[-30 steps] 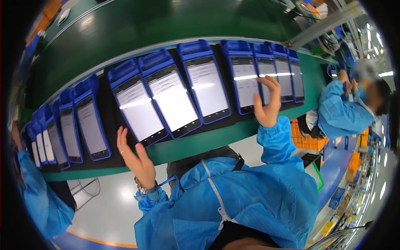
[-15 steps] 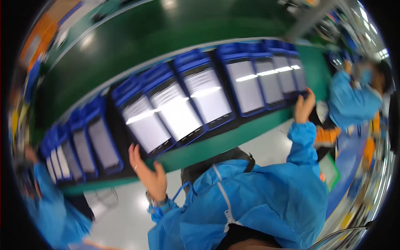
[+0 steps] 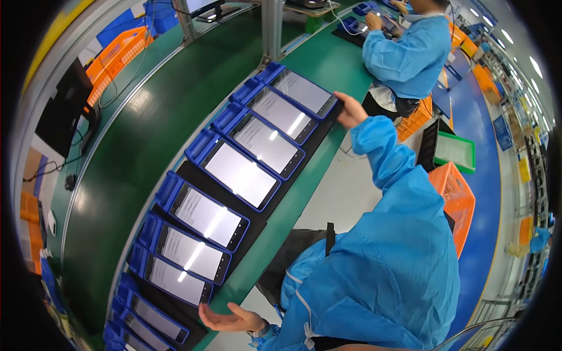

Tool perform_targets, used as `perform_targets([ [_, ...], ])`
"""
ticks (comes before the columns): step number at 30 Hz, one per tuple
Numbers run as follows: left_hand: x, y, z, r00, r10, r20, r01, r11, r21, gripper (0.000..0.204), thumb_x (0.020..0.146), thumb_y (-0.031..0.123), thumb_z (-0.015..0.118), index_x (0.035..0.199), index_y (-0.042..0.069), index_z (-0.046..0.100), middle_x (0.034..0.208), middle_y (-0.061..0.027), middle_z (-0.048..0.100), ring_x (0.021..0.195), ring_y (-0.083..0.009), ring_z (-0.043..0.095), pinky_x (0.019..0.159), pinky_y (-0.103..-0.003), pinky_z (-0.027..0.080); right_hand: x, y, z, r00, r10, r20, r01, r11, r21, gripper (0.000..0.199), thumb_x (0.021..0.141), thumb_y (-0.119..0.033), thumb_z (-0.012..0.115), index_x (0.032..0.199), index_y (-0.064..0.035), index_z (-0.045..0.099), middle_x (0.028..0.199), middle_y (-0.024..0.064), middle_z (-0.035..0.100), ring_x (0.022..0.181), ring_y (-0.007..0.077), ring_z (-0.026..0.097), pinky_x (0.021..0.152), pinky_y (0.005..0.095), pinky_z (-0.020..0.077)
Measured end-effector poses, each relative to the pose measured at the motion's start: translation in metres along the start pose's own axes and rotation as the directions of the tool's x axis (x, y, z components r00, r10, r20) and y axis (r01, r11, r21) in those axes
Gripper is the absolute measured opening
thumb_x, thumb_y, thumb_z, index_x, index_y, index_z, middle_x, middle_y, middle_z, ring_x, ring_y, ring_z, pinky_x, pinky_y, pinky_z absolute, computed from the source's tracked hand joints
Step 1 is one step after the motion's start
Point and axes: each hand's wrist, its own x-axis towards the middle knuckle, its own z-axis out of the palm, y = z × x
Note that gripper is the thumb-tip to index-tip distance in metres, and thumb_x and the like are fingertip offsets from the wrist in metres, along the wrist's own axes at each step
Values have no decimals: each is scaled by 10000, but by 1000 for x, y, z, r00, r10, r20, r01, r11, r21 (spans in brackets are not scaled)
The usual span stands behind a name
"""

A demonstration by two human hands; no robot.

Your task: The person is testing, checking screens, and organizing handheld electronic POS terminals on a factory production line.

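Note:
Several tablets with pale lit screens, in blue cases, lie in a diagonal row on a black mat (image 3: 257, 228) along the green bench. At the row's far end is one tablet (image 3: 303, 92), where my right hand (image 3: 352, 111) rests its fingertips by the corner of the tablet and mat, fingers apart. My left hand (image 3: 231, 319) is open, palm partly turned up, its fingertips near the lower corner of another tablet (image 3: 178, 279). Nothing shows in its palm. Nearer the middle, a brighter tablet (image 3: 241, 174) lies between the two hands.
A co-worker in a blue smock (image 3: 407, 55) works at the bench's far end. An orange crate (image 3: 453, 202) and a green-rimmed tray (image 3: 455, 152) stand at my right. Beyond the row, a metal post (image 3: 271, 29) rises from the green surface (image 3: 152, 105). A dark monitor (image 3: 64, 108) stands far left.
My view has swung to the left, so the row now runs diagonally. Both hands stay beside the row, the right at its end; the left hand's palm has turned upward.

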Motion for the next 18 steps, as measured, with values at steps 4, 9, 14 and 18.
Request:
perform_targets([
  [4, 1, 9, 20, 997, 47, 61, -40, 993, -113, 563, 715, 11, 439, 1253, -18, 279, 1226, -169, 349, 1175, -297, 350, 1015, -427, 255, -3, 25, 10, 996, 36, -87, -9, 955, 297, 306, 929, -240, 352, 1099, -36, 503, 1123, 102, 557, 1022, 244, 530, 919, 395, 393],
  [9, 11, 18, 30, 989, 68, 130, -54, 992, -110, 500, 738, 43, 461, 1210, -57, 332, 1192, -184, 342, 1123, -323, 373, 975, -431, 283, 111, 42, -73, 965, -33, -262, 107, 956, 274, 229, 846, -88, 454, 1030, 8, 552, 994, 80, 596, 919, 181, 541, 802, 300, 408],
  [14, 12, 15, 23, 990, 56, 133, -55, 998, -13, 478, 753, 50, 466, 1216, -10, 362, 1215, -148, 375, 1149, -277, 378, 992, -408, 278, 77, 6, -21, 844, -121, -522, 307, 908, 287, 256, 840, -77, 496, 1083, -6, 529, 1077, 84, 564, 935, 216, 532, 828, 335, 411],
  [18, 12, 17, 18, 994, 15, 111, -20, 999, 47, 461, 769, 72, 471, 1211, -12, 370, 1217, -146, 384, 1145, -276, 381, 989, -416, 284, 93, -23, -76, 757, -416, -504, 219, 888, -403, 338, 744, -29, 506, 1074, 46, 519, 971, 145, 586, 835, 239, 569, 726, 318, 445],
])
